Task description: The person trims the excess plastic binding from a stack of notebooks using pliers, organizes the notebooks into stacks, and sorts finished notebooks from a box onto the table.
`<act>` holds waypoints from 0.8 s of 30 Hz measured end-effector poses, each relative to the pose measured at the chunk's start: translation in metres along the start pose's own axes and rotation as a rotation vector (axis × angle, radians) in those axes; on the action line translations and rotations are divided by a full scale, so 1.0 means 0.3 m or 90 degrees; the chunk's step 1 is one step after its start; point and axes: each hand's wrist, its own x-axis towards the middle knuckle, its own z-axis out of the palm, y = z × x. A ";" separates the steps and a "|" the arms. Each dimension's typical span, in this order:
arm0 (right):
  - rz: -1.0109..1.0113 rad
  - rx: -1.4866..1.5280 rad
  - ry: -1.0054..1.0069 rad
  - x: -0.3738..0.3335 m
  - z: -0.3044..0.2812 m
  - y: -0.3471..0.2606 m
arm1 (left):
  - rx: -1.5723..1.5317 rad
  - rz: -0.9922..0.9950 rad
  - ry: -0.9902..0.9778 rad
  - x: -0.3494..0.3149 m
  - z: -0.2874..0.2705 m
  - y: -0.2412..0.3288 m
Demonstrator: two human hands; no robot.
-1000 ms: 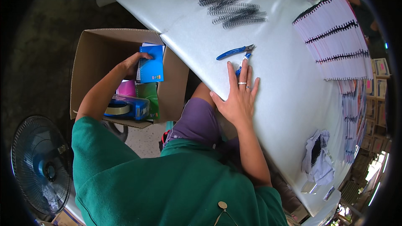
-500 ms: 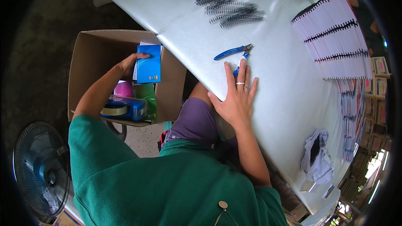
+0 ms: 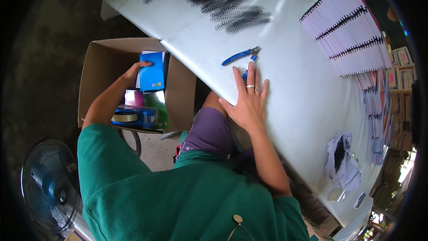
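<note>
My left hand (image 3: 133,72) reaches into a cardboard box (image 3: 182,93) and grips a blue spiral notebook (image 3: 152,76) at its left edge, thumb on the cover. Below it in the box lie a pink-purple notebook (image 3: 136,99), a green notebook (image 3: 156,101) and a blue tape dispenser (image 3: 146,117) with a roll of tape. On the white-covered table, my right hand (image 3: 249,102) lies flat with fingers spread, holding nothing. Just beyond its fingertips are blue-handled cutters (image 3: 236,57); one handle runs down to the fingers and is partly hidden by them.
Black spiral coils (image 3: 243,18) lie in a heap across the far table (image 3: 294,107). Stacked spiral-bound books (image 3: 347,40) line the right side. A crumpled whitish cloth or bag (image 3: 343,163) rests near the right edge. A fan (image 3: 51,185) stands at lower left. Another person's hand shows at upper right.
The view has shifted a little. My left hand and the blue notebook have moved slightly left within the box. The right hand remains flat on the table.
</note>
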 end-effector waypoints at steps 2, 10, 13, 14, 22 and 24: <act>-0.003 0.002 0.004 -0.001 0.003 0.000 | -0.003 0.023 -0.012 -0.022 -0.049 0.016; -0.013 0.095 0.042 -0.014 -0.013 0.006 | -0.057 0.234 0.024 -0.327 -0.027 0.152; -0.043 0.203 0.152 -0.023 -0.021 0.021 | -0.103 0.326 0.038 -0.439 0.042 0.133; -0.051 0.342 0.154 -0.021 -0.027 0.018 | -0.122 0.372 0.040 -0.460 0.101 0.117; 0.072 0.916 -0.226 -0.091 -0.187 -0.101 | -0.248 0.215 -0.016 -0.497 0.601 -0.080; 0.089 0.877 -0.241 -0.121 -0.200 -0.066 | -0.190 0.197 -0.131 -0.490 0.747 -0.060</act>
